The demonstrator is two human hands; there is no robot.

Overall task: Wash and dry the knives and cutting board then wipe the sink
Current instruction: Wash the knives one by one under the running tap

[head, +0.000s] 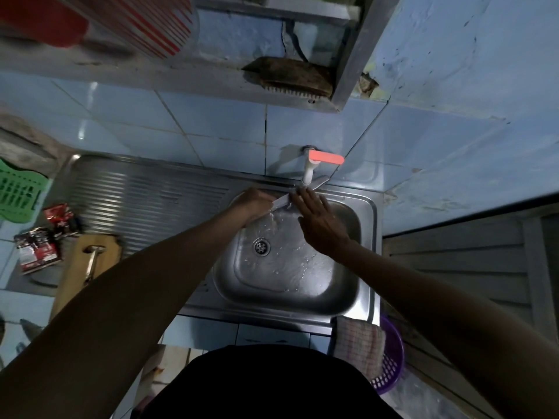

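Over the far side of the steel sink (367,237), my left hand (252,204) grips the handle of a knife (282,200). Its blade runs to the right, under the white tap (307,173) with an orange lever, and water streams into the basin. My right hand (319,220) lies with straight fingers on the blade near the tap. A wooden cutting board (74,276) rests on the counter at the left. On the board lies another knife (92,261), partly hidden by my left forearm.
A ribbed steel drainboard (145,198) stretches left of the basin. Red packets (39,243) and a green basket (18,189) sit at the far left. A checked cloth (360,343) hangs at the sink's front right corner over a purple basket (391,361). A scrub brush (290,75) lies on the ledge above.
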